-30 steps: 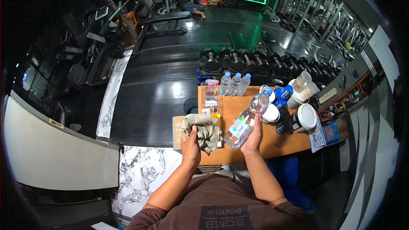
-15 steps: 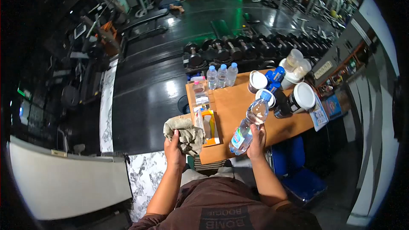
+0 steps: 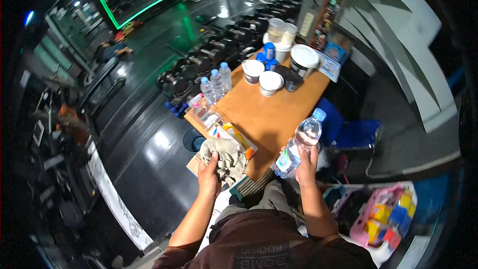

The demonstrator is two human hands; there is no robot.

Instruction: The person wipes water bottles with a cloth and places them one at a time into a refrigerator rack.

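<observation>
A crumpled grey-beige cloth is gripped in my left hand, thumb on top, just off the near left corner of the wooden table. My right hand is wrapped round a clear plastic water bottle with a blue cap, tilted with its cap away from me. It is held near the table's right edge. Behind the cloth, a white and orange box lies on the table, partly hidden.
Three water bottles stand on the table's left side. White-lidded tubs and blue cans occupy the far end. A blue chair is at the right; a pink basket sits below it. Dumbbells line the floor beyond.
My view has swung to the right, bringing the basket into sight. Both hands keep their hold on the cloth and the bottle.
</observation>
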